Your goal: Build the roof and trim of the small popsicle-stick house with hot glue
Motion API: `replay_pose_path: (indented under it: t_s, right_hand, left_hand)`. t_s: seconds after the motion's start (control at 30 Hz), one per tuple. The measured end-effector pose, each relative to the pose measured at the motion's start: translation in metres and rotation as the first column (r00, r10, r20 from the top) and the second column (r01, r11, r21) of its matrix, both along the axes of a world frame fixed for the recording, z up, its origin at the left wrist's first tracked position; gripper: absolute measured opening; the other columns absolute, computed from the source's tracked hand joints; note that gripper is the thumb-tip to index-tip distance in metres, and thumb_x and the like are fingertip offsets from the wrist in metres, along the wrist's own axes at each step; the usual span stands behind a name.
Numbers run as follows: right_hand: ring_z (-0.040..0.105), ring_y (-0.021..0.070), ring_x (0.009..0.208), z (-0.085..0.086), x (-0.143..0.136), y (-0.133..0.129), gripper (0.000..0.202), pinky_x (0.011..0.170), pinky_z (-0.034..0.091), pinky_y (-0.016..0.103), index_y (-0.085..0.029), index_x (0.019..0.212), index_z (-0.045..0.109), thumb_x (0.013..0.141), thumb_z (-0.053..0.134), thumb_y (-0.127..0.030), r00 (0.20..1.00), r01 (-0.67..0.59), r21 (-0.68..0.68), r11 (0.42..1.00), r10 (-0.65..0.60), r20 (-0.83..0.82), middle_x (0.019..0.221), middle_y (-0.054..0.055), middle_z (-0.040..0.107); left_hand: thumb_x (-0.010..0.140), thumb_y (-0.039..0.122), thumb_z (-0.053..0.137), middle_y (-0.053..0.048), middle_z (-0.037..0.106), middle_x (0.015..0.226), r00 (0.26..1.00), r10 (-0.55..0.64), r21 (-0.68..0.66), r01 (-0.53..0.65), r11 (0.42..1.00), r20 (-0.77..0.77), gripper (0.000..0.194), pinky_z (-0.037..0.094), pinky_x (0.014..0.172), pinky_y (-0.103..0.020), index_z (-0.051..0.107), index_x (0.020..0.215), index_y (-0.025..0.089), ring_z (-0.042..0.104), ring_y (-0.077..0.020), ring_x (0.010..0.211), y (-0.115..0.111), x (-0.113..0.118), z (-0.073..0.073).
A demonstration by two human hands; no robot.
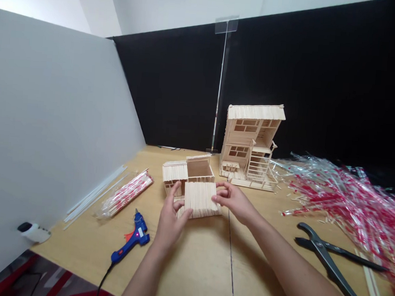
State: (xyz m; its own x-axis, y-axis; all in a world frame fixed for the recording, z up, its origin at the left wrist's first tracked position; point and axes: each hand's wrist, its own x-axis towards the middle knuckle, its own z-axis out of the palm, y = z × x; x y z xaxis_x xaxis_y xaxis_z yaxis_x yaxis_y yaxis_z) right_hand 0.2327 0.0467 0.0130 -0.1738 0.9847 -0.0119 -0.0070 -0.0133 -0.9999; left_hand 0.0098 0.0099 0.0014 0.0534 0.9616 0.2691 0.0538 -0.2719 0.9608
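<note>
A flat panel of thin wooden sticks (201,197) is between my two hands, in front of a small stick-built house (175,170) with a partly open top. My left hand (172,214) grips the panel's left side, its thumb on the lower left corner. At the right edge, my right hand (232,200) pinches the panel between thumb and fingers. The panel covers part of the small house's front. Whether the two touch I cannot tell. Behind to the right stands a taller two-storey stick house (252,143) with a ladder and a fenced porch.
A blue glue gun (133,236) lies left, its cord off the front edge. Beyond it are a packet of sticks (126,193), white glue sticks (94,197) and a white bottle (34,232). At right are large cutters (328,256) and a heap of red-and-clear wrappers (346,199).
</note>
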Motion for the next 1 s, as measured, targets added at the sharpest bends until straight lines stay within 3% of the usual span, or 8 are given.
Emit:
replay_pose_path:
  t_s: [0.07,0.13,0.3,0.5,0.7,1.0]
  right_hand:
    - [0.061,0.0164,0.065,0.013,-0.001,0.016,0.049,0.064,0.046,0.031,-0.019,0.104,0.054,0.067,0.078,-0.038,0.999,0.052,0.066,0.996,-0.053,0.009,0.070,-0.002,0.065]
    - [0.063,0.0177,0.067,0.023,-0.001,0.033,0.047,0.064,0.047,0.031,-0.019,0.103,0.055,0.066,0.078,-0.036,0.995,0.098,0.114,0.989,-0.101,0.020,0.070,-0.001,0.066]
    - [0.060,0.0157,0.061,0.031,0.004,0.075,0.042,0.062,0.047,0.030,-0.018,0.100,0.058,0.064,0.076,-0.031,0.986,0.157,0.152,0.976,-0.163,0.021,0.065,-0.001,0.066]
    - [0.061,0.0169,0.062,0.027,0.006,0.102,0.040,0.059,0.047,0.030,-0.017,0.099,0.061,0.064,0.076,-0.029,0.987,0.151,0.132,0.980,-0.156,0.027,0.068,0.002,0.068]
    - [0.060,0.0157,0.061,0.027,0.001,0.100,0.040,0.063,0.048,0.031,-0.017,0.100,0.060,0.065,0.076,-0.029,0.986,0.165,0.136,0.977,-0.166,-0.001,0.067,0.000,0.068]
    - [0.062,0.0164,0.061,0.018,-0.005,0.096,0.044,0.064,0.048,0.030,-0.021,0.098,0.055,0.063,0.080,-0.031,0.973,0.227,0.118,0.967,-0.218,-0.081,0.068,0.000,0.071]
  left_hand:
    - [0.076,0.025,0.073,-0.015,0.042,0.148,0.975,0.083,-0.089,-0.066,0.994,0.205,0.072,0.052,0.093,-0.034,0.040,0.140,0.026,0.066,-0.0159,0.097,0.017,0.008,0.009]
    - [0.072,0.021,0.076,-0.014,0.058,0.130,0.904,0.161,-0.211,-0.081,0.974,0.396,0.059,0.052,0.093,-0.032,0.052,0.126,0.019,0.066,-0.0170,0.100,0.034,0.018,0.015]
    - [0.081,0.004,0.063,-0.009,0.070,0.101,0.661,0.266,-0.404,0.062,0.913,0.702,0.025,0.053,0.098,-0.033,0.062,0.104,0.013,0.068,-0.0124,0.089,0.059,0.047,0.026]
    - [0.087,-0.002,0.052,-0.010,0.070,0.102,0.473,0.413,-0.496,0.059,0.866,0.778,0.020,0.054,0.098,-0.031,0.063,0.095,0.012,0.069,-0.0124,0.092,0.072,0.068,0.027]
    - [0.089,-0.003,0.052,-0.007,0.068,0.093,0.370,0.493,-0.535,0.012,0.845,0.787,0.019,0.055,0.098,-0.029,0.062,0.084,0.012,0.068,-0.0103,0.089,0.076,0.074,0.023]
    - [0.091,-0.003,0.049,-0.006,0.066,0.083,0.257,0.546,-0.577,0.057,0.815,0.797,0.020,0.059,0.091,-0.028,0.059,0.079,0.009,0.069,-0.0097,0.080,0.074,0.079,0.019]
